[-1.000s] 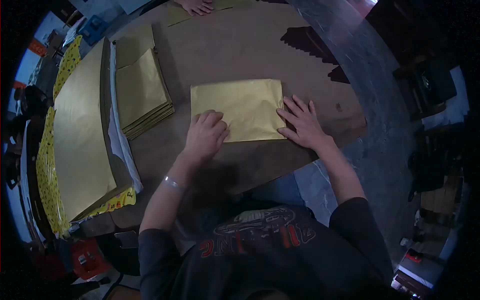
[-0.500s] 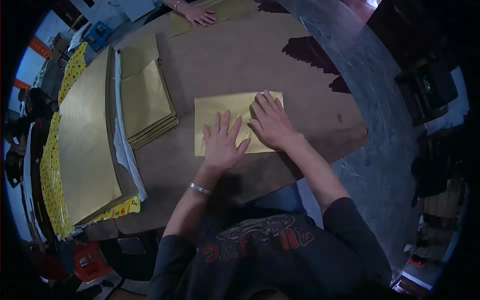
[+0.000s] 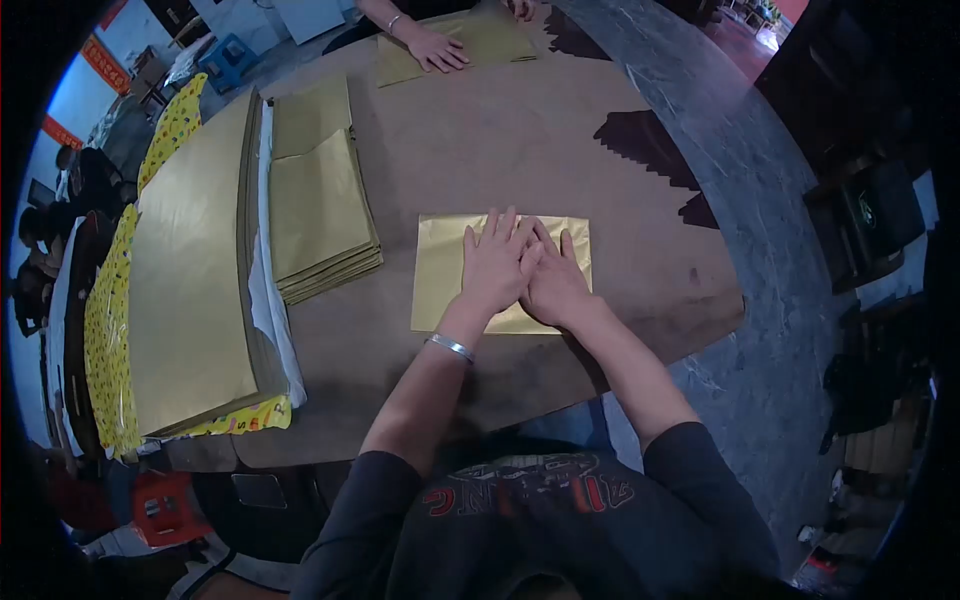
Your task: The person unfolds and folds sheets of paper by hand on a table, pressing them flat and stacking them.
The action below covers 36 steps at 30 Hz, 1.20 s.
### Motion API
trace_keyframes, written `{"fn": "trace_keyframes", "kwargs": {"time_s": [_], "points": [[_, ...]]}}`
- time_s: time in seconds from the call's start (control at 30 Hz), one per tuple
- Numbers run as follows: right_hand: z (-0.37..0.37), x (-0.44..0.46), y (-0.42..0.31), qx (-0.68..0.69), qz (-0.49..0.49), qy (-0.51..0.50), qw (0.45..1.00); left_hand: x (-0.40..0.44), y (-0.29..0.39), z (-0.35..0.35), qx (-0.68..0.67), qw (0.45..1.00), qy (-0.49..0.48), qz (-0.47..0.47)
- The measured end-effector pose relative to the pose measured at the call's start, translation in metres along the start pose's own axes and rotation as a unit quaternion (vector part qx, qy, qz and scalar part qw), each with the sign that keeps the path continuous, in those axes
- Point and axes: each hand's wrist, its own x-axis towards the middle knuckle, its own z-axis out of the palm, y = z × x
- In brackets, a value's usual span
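A gold paper sheet (image 3: 440, 285), seemingly folded, lies flat on the brown table in front of me. My left hand (image 3: 495, 262) presses on its middle with the fingers stretched out, a silver bracelet on the wrist. Partly under the left fingers, my right hand (image 3: 556, 282) also rests flat on the paper, its fingers extended. The two hands touch and overlap at the thumbs. Neither one grips anything.
To the left sits a stack of folded gold papers (image 3: 325, 215), beside a taller pile of large gold sheets (image 3: 190, 270) on yellow patterned wrapping (image 3: 105, 340). Across the table, another person's hand (image 3: 436, 48) lies on gold paper (image 3: 500, 42). Dark jagged patches (image 3: 645, 145) mark the table's right side.
My left hand has slid right across the paper to meet my right hand, which has shifted slightly inward. The whole view has moved a little. Another hand now shows at the far side.
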Motion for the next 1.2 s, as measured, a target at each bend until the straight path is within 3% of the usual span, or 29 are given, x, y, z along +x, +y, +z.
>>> {"fn": "trace_keyframes", "kwargs": {"time_s": [0.3,0.4,0.73,1.2], "points": [[0.012,-0.002,0.006,0.019,-0.005,0.042,0.999,-0.007,-0.033,-0.008,0.159,0.982,0.058,-0.081],[0.013,-0.002,0.006,0.025,-0.005,0.042,0.999,-0.012,-0.048,-0.015,0.153,0.980,0.055,-0.117],[0.020,0.049,-0.017,0.048,-0.053,0.063,0.995,-0.011,-0.058,-0.012,0.158,0.981,0.042,-0.107],[0.006,0.004,0.034,0.033,0.090,0.037,0.995,-0.010,-0.056,-0.013,0.177,0.976,0.020,-0.122]]}}
